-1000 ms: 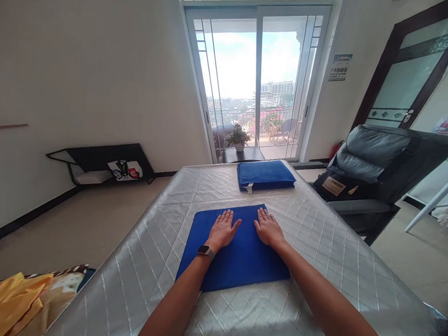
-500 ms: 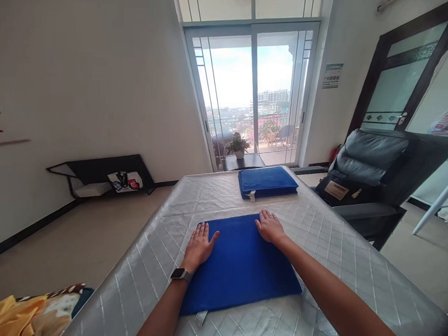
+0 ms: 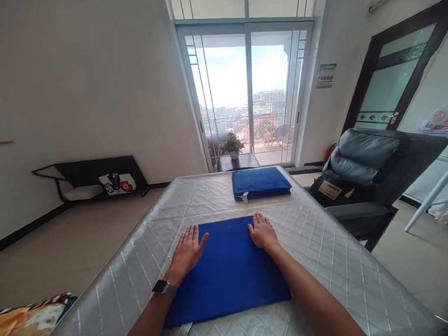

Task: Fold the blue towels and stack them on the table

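A folded blue towel (image 3: 227, 271) lies flat on the silver quilted surface (image 3: 316, 249) in front of me. My left hand (image 3: 187, 252), with a watch on its wrist, rests flat with fingers stretched out on the towel's far left corner. My right hand (image 3: 262, 232) lies flat and open on the towel's far right corner. A second folded blue towel stack (image 3: 260, 183) sits farther away, near the far edge of the surface, untouched.
A dark grey recliner chair (image 3: 371, 168) stands to the right. A small table with a potted plant (image 3: 232, 145) is before the glass balcony door. A black low shelf (image 3: 91, 175) sits by the left wall. Patterned cloth (image 3: 23, 320) lies at bottom left.
My left hand has slid from the towel's middle out to its left corner. My right hand stays near the right corner. The view shifted slightly.
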Motion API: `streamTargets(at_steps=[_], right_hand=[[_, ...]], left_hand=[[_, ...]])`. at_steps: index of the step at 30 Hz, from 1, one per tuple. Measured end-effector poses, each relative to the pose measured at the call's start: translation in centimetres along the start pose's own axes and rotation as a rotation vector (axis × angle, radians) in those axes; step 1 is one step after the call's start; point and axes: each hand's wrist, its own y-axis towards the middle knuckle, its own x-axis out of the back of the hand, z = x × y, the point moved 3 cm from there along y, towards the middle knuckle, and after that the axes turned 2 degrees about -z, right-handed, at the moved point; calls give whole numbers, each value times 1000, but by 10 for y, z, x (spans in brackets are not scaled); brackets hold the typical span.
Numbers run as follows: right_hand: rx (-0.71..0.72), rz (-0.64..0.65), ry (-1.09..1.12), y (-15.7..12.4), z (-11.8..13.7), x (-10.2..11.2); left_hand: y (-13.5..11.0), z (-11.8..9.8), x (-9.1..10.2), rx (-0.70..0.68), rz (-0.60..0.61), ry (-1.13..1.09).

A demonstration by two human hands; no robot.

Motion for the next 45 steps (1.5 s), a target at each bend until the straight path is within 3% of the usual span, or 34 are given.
streamTargets(at_steps=[3,7,10,12,14,16,23,26,31,36,42,45], right_hand=[[3,-8,6,0,0,0],[16,1,-20,0,-3,-2],[46,43,-56,0,-5,-2],[51,57,-71,0,-6,-2],[39,55,-67,1,-5,0],[14,51,-52,1,-3,2],[-12,43,-29,3,-1,0],[-9,41,-43,5,-4,-4],[-1,28,-72,3,1,1],[101,-75,-139,-19,13,14],[5,89,-65,-46,5,6],[-3,93,-46,-48,3,7]], left_hand=[[3,-45,16,-183,-39,-105],[17,-137,29,-431,-56,-240],[31,-187,26,-400,-21,-303],[36,-199,19,-317,27,-317],[36,-193,11,-277,56,-306],[34,-170,6,-256,67,-272],[24,-33,-4,-18,121,-109],[18,1,-5,57,121,-92],[14,7,-3,82,93,-120],[15,4,-2,72,71,-125],[12,4,-1,68,80,-115],[12,6,2,88,126,-105]])
